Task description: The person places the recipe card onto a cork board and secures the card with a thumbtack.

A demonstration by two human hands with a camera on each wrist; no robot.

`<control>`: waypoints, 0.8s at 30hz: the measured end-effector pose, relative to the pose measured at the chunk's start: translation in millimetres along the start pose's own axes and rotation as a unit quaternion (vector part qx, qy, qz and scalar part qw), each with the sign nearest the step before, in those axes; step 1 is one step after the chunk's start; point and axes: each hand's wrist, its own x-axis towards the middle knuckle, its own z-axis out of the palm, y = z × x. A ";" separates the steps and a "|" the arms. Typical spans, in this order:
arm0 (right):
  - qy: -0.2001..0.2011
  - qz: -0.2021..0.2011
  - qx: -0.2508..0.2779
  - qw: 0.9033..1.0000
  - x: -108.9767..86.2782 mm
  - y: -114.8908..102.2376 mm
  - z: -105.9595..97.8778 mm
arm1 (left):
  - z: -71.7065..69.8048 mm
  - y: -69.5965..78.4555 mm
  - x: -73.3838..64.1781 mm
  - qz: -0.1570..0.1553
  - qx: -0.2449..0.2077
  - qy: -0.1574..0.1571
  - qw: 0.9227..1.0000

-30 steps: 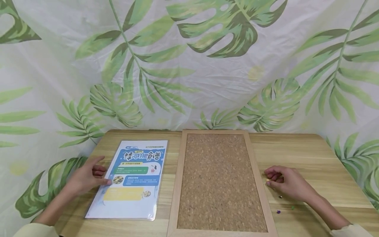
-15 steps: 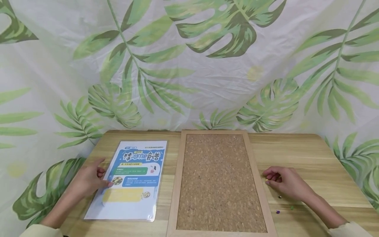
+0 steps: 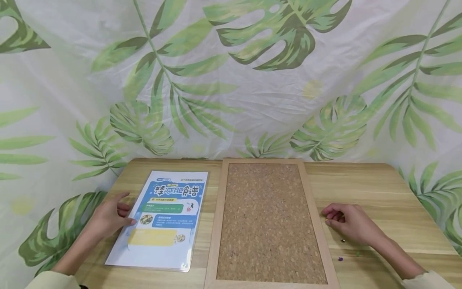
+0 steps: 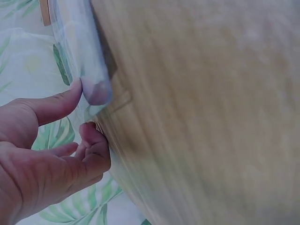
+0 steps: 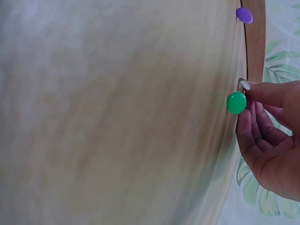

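My left hand (image 3: 112, 214) is at the left edge of a laminated sheet (image 3: 164, 257), a printed poster with a blue heading and coloured blocks. Its thumb touches the sheet's edge; the other fingers curl loosely below, apart from it, in the left wrist view. On the right, my right hand (image 3: 348, 220) rests low over the table and pinches a small yellow thumbtack, mostly hidden by the fingertips. Nearby on the wood lie a green thumbtack (image 5: 236, 102), a purple thumbtack (image 5: 244, 15) and a silvery one (image 3: 343, 241).
A cork board (image 3: 270, 224) in a light wooden frame lies between the sheet and the tacks. All lie on a wood-grain table (image 3: 375, 188) with rounded back corners. Behind it hangs a leaf-patterned cloth (image 3: 252, 92).
The laminated sheet has slid slightly right, closer to the cork board, while the left thumb has stayed at its edge. The right hand has hardly moved; less of the yellow thumbtack shows.
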 end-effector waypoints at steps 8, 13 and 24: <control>-0.003 0.011 -0.006 1.000 -2.1 0.3 1.3 | 1.2 -3.9 -1.3 0.049 -0.012 0.019 0.999; -0.009 0.011 0.003 1.000 -1.8 0.2 0.8 | 0.4 -6.1 -6.1 0.081 -0.049 0.008 0.995; 0.013 0.011 0.031 0.999 -5.3 -3.3 -11.0 | 3.6 -15.4 -12.5 0.159 -0.132 0.026 0.978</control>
